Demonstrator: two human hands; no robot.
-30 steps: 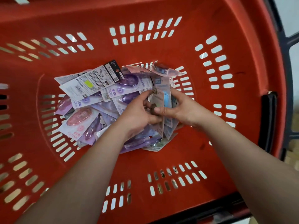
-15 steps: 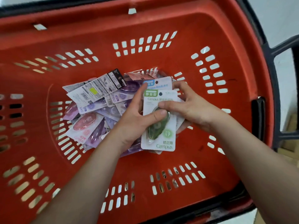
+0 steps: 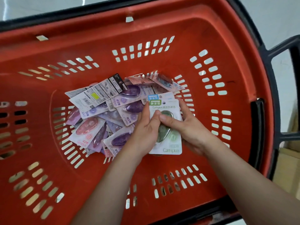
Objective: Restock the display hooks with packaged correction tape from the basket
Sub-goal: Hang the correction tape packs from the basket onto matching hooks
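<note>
Our left grip (image 3: 144, 135) and right grip (image 3: 191, 132) are both clamped on one green pack (image 3: 172, 143) of correction tape. We hold it face up inside the basket (image 3: 97, 38), at the right edge of the pile (image 3: 103, 124).

From the head view, the left thumb presses the pack's front near its middle and the forefinger runs up the left edge. The right thumb lies across the front just beside the left one, and their tips seem to touch. The right fingers curl round the pack's right edge. A second pack with a blue tab (image 3: 153, 96) peeks out behind the top of the green one; we cannot tell whether we hold it too.

The pile lies loose on the basket's bottom and is mostly purple packs. A pink pack (image 3: 88, 127) sits near its left side. One pack on top at the far side is turned barcode-side up and bears a yellow sticker (image 3: 95, 95). The basket is red with slotted walls, and a black handle (image 3: 282, 46) juts out at the right.
</note>
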